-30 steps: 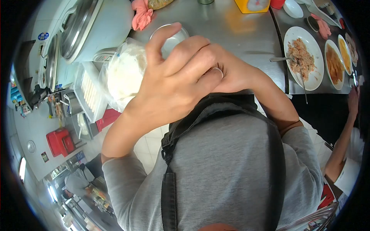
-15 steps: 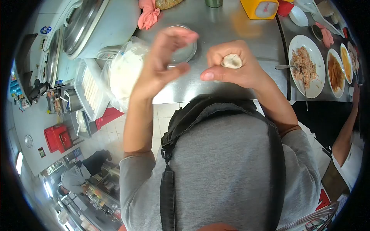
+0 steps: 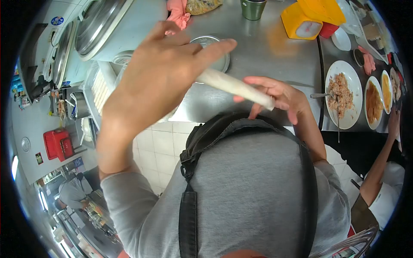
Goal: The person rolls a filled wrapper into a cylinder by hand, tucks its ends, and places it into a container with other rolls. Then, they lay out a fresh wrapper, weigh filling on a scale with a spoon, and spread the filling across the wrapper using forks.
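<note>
A long, pale roll of dough [image 3: 236, 88] slants down to the right between my hands, above the steel counter's front edge. My left hand [image 3: 161, 71] is closed on its upper end, with the palm turned down and the index finger stretched out over it; that end is hidden under the hand. At the lower end is my right hand [image 3: 288, 96], its fingers spread around the dough's tip and not gripped tight. Behind my left hand sits a round dish [image 3: 221, 62], partly covered. To its left a white tray [image 3: 111, 71] holds several similar dough rolls.
A green cup [image 3: 253, 9] and a yellow scale [image 3: 297, 21] stand at the back. Right of them lie a white plate [image 3: 355, 81] of shredded filling with utensils and a dish of brown slices [image 3: 373, 103]. Large lidded pots [image 3: 118, 26] stand left. A co-worker's arm [image 3: 378, 157] reaches in at right.
The dough, earlier wrapped in my right fist, is now a long roll held by my left hand. My left hand has swung over it, and my right fingers have opened out.
</note>
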Demonstrator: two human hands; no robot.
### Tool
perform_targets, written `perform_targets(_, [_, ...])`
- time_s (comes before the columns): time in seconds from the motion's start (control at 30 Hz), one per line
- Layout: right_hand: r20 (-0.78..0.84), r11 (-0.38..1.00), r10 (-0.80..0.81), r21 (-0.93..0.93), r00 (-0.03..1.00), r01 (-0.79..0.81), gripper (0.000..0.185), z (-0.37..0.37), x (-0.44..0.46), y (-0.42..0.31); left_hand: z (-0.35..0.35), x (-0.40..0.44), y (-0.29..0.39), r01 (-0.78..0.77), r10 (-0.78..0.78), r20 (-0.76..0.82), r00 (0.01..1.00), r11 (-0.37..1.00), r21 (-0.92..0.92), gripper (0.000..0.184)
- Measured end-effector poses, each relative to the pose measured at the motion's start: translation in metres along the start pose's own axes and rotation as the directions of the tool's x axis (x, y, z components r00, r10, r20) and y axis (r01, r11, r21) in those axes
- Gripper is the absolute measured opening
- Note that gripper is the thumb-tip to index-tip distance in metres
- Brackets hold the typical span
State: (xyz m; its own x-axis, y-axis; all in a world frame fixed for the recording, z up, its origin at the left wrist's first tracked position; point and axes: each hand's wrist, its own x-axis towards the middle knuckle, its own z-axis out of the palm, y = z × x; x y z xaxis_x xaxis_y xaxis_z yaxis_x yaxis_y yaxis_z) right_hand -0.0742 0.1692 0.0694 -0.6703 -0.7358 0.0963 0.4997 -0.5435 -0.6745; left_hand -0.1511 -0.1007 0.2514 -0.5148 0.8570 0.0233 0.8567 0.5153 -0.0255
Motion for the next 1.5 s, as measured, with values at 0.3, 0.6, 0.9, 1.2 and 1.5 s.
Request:
perform_targets(0.3, [-0.213, 0.839, 0.017, -0.528, 0.977, -0.130, 0.027, 0.020, 0.062, -0.009, -0.040, 0.014, 0.007, -0.167, 0.165, -0.190, 0.968, 0.986, 0.005, 0.056])
perform_targets(0.6, [-0.258, 0.748, -0.298, -0.662, 0.919, 0.057, 0.024, 0.021, 0.071, 0.004, 0.021, 0.008, 0.020, -0.108, -0.012, -0.298, 0.954, 0.917, -0.383, 0.038])
perform_targets(0.9, [-0.277, 0.694, -0.385, -0.716, 0.880, 0.078, 0.028, 0.028, 0.077, 0.004, 0.045, 0.016, 0.026, -0.151, 0.044, -0.335, 0.941, 0.942, -0.299, 0.032])
perform_targets(1.2, [-0.201, 0.531, -0.546, -0.834, 0.814, 0.151, 0.026, 0.028, 0.079, 0.014, 0.050, 0.012, 0.031, -0.132, 0.056, -0.417, 0.907, 0.979, -0.155, 0.022])
perform_targets(1.5, [-0.257, 0.422, -0.663, -0.904, 0.703, 0.066, 0.023, 0.035, 0.081, 0.023, 0.058, 0.008, 0.060, 0.133, -0.254, -0.407, 0.877, 0.944, -0.303, 0.021])
